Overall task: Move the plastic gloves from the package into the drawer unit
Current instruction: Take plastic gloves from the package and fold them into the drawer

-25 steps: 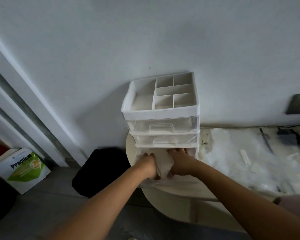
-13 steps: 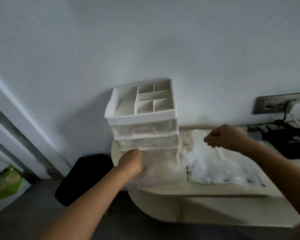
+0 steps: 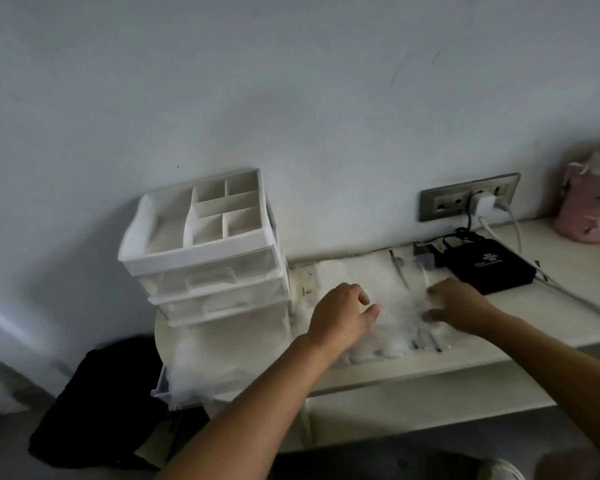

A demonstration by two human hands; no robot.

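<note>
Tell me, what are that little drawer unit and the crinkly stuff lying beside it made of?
The drawer unit looks like moulded plastic: an opaque white, matte frame and top tray, with cloudy see-through drawers. The package of gloves beside it seems to be thin clear plastic film; it lies wrinkled and catches whitish glints.

We log this as a room in a home, not a workplace. Evidence: a plain painted wall [image 3: 291,98]; a cream ledge [image 3: 430,365] running along it; a wall socket plate [image 3: 442,204] with a white charger [image 3: 482,204] plugged in; a small black box [image 3: 489,268] with cables; a pink fabric pouch [image 3: 589,209]; a white desktop drawer unit [image 3: 201,258]; a dark cloth [image 3: 94,403] heaped on the floor.
</note>
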